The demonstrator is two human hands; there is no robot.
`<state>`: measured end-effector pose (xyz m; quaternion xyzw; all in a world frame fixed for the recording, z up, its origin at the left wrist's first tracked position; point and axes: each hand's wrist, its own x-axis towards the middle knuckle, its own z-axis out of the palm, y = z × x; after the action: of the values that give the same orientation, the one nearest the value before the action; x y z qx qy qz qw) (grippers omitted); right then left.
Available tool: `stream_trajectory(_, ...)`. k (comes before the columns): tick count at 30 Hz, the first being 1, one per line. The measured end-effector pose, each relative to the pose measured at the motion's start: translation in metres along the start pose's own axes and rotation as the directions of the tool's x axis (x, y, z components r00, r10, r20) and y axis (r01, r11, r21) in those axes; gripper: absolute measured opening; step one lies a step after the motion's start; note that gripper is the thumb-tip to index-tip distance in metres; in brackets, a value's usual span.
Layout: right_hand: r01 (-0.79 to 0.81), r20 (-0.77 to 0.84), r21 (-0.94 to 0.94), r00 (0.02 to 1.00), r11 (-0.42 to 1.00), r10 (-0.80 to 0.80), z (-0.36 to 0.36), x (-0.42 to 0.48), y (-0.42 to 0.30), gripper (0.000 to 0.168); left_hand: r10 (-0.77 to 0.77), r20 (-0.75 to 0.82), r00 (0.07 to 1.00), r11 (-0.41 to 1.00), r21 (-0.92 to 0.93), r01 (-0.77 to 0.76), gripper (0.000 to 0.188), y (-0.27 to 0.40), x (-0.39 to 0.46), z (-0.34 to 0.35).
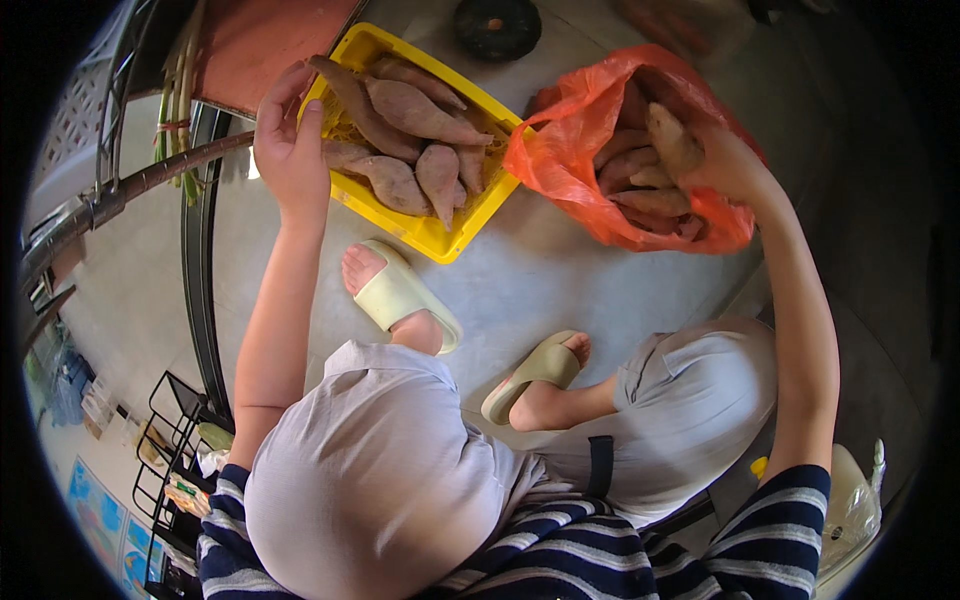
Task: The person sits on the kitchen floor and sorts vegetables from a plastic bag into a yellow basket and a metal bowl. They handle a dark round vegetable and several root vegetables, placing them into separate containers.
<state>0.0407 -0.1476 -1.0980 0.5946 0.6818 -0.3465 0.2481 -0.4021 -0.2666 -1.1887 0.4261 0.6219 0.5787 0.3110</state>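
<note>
A yellow plastic basket (466, 238) holds several sweet potatoes (421, 112) on the floor before me. My left hand (291, 146) is at its left end, thumb and fingers about the rim, beside the tip of a long sweet potato. To the right, a red plastic bag (574, 142) gapes, with more sweet potatoes (652, 201) inside. My right hand (724, 161) reaches in over the bag's right side and grips a pale brown sweet potato (670, 135); its fingertips are partly hidden.
A dark round object (497, 28) rests on the floor beyond the basket. Green-and-white stalks (174, 120) hang at the left near a metal rail (180, 161). A black wire rack (169, 450) stands lower left. My slippered feet (405, 296) are just below the basket.
</note>
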Motion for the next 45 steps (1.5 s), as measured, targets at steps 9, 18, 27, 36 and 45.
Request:
stream_trajectory(9, 0.280, 0.278, 0.424, 0.865, 0.861, -0.419, 0.001, -0.036, -0.120, 0.064, -0.096, -0.144, 0.985, 0.994, -0.061, 0.088, 0.032, -0.003, -0.013, -0.035)
stream_trajectory(18, 0.591, -0.082, 0.330, 0.795, 0.736, -0.601, 0.097, 0.030, -0.297, 0.067, 0.002, -0.224, 0.975, 1.000, 0.010, 0.001, 0.033, 0.000, -0.043, -0.045)
stream_trajectory(27, 0.627, -0.350, 0.297, 0.773, 0.720, -0.529, 0.084, 0.005, -0.251, 0.038, 0.020, 0.032, 0.999, 0.898, 0.438, -0.032, 0.068, -0.031, -0.078, -0.057)
stream_trajectory(36, 0.404, -0.305, 0.513, 0.911, 0.757, -0.278, 0.011, -0.037, -0.103, 0.026, 0.022, 0.158, 0.987, 0.697, 0.706, -0.129, 0.110, -0.029, -0.074, -0.035)
stream_trajectory(45, 0.115, -0.053, 0.134, 0.993, 0.984, -0.108, 0.024, -0.004, 0.066, 0.063, 0.171, 0.190, 0.967, 0.790, 0.561, -0.249, 0.093, -0.016, -0.069, -0.013)
